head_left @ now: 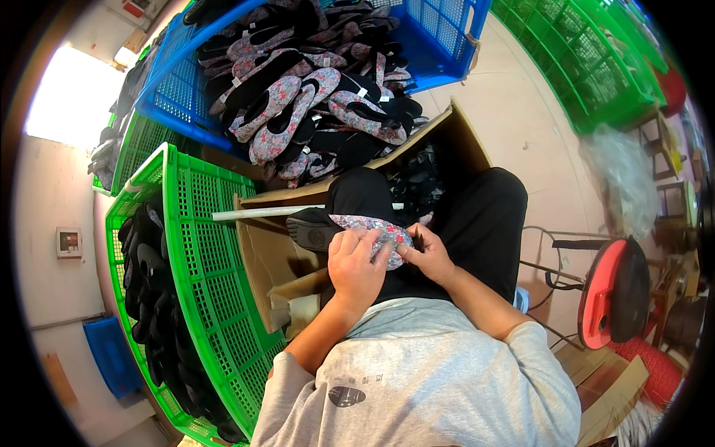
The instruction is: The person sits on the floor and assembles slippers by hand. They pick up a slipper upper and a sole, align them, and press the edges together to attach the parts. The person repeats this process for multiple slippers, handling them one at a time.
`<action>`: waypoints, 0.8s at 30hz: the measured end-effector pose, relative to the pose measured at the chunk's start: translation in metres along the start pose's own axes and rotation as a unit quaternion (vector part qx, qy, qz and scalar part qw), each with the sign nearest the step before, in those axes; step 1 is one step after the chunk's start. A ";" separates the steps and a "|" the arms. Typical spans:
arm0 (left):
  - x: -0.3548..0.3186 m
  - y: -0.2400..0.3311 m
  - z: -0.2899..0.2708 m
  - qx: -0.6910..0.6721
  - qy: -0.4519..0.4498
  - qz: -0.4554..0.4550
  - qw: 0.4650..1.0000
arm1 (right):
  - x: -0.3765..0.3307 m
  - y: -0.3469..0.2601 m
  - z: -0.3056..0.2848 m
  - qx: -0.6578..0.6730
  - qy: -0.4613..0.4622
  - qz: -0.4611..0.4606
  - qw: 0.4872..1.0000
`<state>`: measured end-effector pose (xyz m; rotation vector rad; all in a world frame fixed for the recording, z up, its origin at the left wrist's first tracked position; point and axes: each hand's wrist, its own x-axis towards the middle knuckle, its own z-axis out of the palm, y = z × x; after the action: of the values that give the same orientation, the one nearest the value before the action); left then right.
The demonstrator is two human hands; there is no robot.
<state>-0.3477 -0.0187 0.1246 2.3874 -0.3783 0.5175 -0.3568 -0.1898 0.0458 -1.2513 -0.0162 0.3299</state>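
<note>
A cloth shoe upper (370,223) with a pink, red and grey floral print lies over my lap. My left hand (354,262) pinches its near edge, fingers bent over the cloth. On the other side my right hand (430,255) grips the same upper, thumb pressed on the print. A dark ridged sole (311,232) sticks out to the left of the cloth. Whether it is joined to the upper, I cannot tell. Just beyond it a pale bar (257,213) runs across toward my knee.
Beyond my knees, a blue crate (439,56) holds a heap of floral shoe uppers (298,104). An opened cardboard box (261,261) stands before me. At left, a green crate (216,276) holds black pieces. A red stool (593,294) and green crates (566,67) stand at right.
</note>
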 end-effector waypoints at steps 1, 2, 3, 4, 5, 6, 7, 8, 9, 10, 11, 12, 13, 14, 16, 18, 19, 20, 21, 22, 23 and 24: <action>-0.002 0.000 0.005 0.011 0.003 0.002 1.000 | -0.001 0.002 0.000 0.008 0.001 0.000 1.000; -0.003 0.001 0.009 0.023 0.004 0.004 1.000 | -0.002 0.006 0.001 0.000 0.004 -0.006 1.000; -0.004 0.001 0.012 0.036 0.006 0.006 0.999 | -0.003 0.010 0.001 -0.008 0.006 -0.012 1.000; -0.004 0.001 0.014 0.043 0.003 0.003 0.999 | -0.003 0.013 0.001 -0.015 0.009 -0.018 1.000; -0.004 0.001 0.015 0.039 0.003 0.000 0.999 | -0.003 0.014 0.001 -0.028 0.010 -0.024 0.999; -0.004 0.000 0.017 0.036 0.003 -0.002 0.999 | -0.004 0.014 0.001 -0.040 0.012 -0.030 0.999; -0.004 0.000 0.018 0.033 0.002 -0.004 0.999 | -0.004 0.014 0.000 -0.052 0.014 -0.037 0.998; -0.004 -0.001 0.017 0.034 -0.006 -0.008 0.999 | -0.004 0.012 0.001 -0.061 0.010 -0.039 0.997; -0.004 -0.002 0.016 0.035 -0.015 -0.012 0.999 | -0.004 0.010 0.001 -0.071 0.006 -0.042 0.997; -0.003 -0.003 0.014 0.036 -0.023 -0.017 0.999 | -0.004 0.009 0.001 -0.080 0.002 -0.045 0.996; -0.003 -0.004 0.012 0.027 -0.030 -0.012 0.999 | -0.004 0.009 0.001 -0.087 -0.002 -0.053 0.995; -0.002 -0.004 0.011 0.019 -0.037 -0.008 0.999 | -0.004 0.010 0.001 -0.094 -0.006 -0.061 0.994; 0.000 -0.004 0.008 0.010 -0.044 -0.003 0.999 | -0.004 0.011 0.000 -0.101 -0.010 -0.070 0.992; 0.003 -0.004 0.005 0.006 -0.045 0.024 0.999 | -0.004 0.009 0.000 -0.110 -0.012 -0.092 0.990; 0.015 -0.002 -0.007 -0.004 -0.047 0.076 0.996 | -0.005 0.002 0.000 -0.128 -0.014 -0.135 0.982; 0.027 0.000 -0.018 0.022 -0.066 0.116 0.991 | -0.006 -0.006 -0.001 -0.144 -0.005 -0.138 0.980; 0.034 0.003 -0.024 0.036 -0.074 0.135 0.987 | -0.006 -0.009 -0.001 -0.152 -0.002 -0.139 0.978; 0.042 0.007 -0.031 0.059 -0.109 0.155 0.980 | -0.005 -0.012 -0.002 -0.167 -0.006 -0.145 0.975; 0.048 0.005 -0.034 0.055 -0.125 0.164 0.977 | -0.005 -0.015 -0.004 -0.183 -0.009 -0.150 0.972; 0.053 0.003 -0.035 0.051 -0.141 0.173 0.973 | -0.004 -0.016 -0.006 -0.198 -0.013 -0.155 0.968; 0.058 0.001 -0.037 0.047 -0.156 0.182 0.970 | -0.003 -0.015 -0.008 -0.211 -0.014 -0.175 0.962; 0.063 0.002 -0.039 0.037 -0.180 0.178 0.967 | -0.003 -0.012 -0.011 -0.224 -0.015 -0.195 0.955</action>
<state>-0.3035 -0.0026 0.1821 2.4954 -0.9769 0.2512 -0.3542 -0.2042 0.0540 -1.6536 -0.3778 -0.0036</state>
